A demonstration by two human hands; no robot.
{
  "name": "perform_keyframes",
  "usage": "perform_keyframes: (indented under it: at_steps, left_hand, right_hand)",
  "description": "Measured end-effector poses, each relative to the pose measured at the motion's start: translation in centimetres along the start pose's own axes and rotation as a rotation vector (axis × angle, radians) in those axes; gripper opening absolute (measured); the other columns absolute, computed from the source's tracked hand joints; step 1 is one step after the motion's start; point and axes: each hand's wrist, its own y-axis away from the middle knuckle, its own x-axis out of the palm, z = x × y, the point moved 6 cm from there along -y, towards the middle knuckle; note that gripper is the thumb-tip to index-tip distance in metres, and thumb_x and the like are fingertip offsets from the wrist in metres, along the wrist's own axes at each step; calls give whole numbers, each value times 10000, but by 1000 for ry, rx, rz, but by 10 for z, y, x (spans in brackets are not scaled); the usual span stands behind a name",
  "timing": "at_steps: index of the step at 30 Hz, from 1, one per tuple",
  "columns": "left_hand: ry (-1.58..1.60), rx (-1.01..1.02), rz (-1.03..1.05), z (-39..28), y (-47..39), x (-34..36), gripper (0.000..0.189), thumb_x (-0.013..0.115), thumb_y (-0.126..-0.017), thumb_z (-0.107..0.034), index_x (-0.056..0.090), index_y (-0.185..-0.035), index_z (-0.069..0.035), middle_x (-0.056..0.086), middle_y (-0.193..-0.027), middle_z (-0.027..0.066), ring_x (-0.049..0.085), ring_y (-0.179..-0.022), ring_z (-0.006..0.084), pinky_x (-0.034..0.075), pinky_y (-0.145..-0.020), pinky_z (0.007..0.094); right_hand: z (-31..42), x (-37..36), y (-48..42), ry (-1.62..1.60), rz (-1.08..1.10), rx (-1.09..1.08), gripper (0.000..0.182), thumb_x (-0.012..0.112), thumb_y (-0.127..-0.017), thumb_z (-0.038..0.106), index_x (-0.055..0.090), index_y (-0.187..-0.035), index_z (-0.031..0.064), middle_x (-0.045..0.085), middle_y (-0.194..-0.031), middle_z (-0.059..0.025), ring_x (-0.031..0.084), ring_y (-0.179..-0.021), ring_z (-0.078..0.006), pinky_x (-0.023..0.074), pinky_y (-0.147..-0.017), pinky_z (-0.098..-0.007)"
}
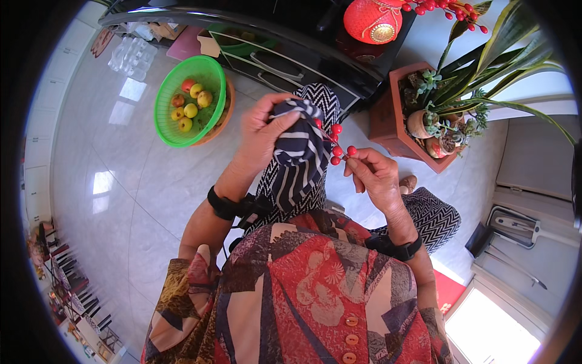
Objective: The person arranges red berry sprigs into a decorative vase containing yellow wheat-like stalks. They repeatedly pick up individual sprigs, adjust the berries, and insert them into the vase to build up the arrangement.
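Observation:
My left hand [260, 132] grips a bunched dark cloth with white stripes [298, 150], which rests over my raised knee in zigzag-patterned trousers [328, 98]. Between the thumb and fingertips of my right hand [373, 175] is the end of a sprig of red berries [336, 139]. The sprig's other end lies against the cloth, close to my left fingers. Whether the stem passes beneath a fold cannot be made out.
A green plastic basket [161, 107] with several apples stands on the tiled floor to the left, over an orange-brown basin [229, 98]. Ahead is a black cabinet [291, 68] bearing a red vase [370, 22]. A hexagonal planter [386, 123] stands at the right; a long-handled dustpan [479, 239] leans nearby.

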Motion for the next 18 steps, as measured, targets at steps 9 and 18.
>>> perform_keyframes:
  at_steps: [9, 18]
  left_hand:
    - [-10, -243, 170, -1, 2, 15, 358, 568, -798, -41, 503, -1147, 0, 587, -969, 56, 586, -816, 105, 493, -721, 232]
    - [8, -381, 180, 8, 4, 22, 180, 603, -778, -57, 574, -941, 12, 616, -805, 32, 592, -692, 79, 486, -632, 199]
  right_hand:
    - [-14, -1, -2, -109, 13, 21, 123, 513, -869, 45, 569, -967, -6, 588, -699, -68, 423, -412, -41, 317, -349, -160]
    - [-5, 6, -2, -42, -43, 11, 141, 537, -857, 50, 580, -985, 7, 589, -683, -40, 419, -417, -29, 338, -367, -167]
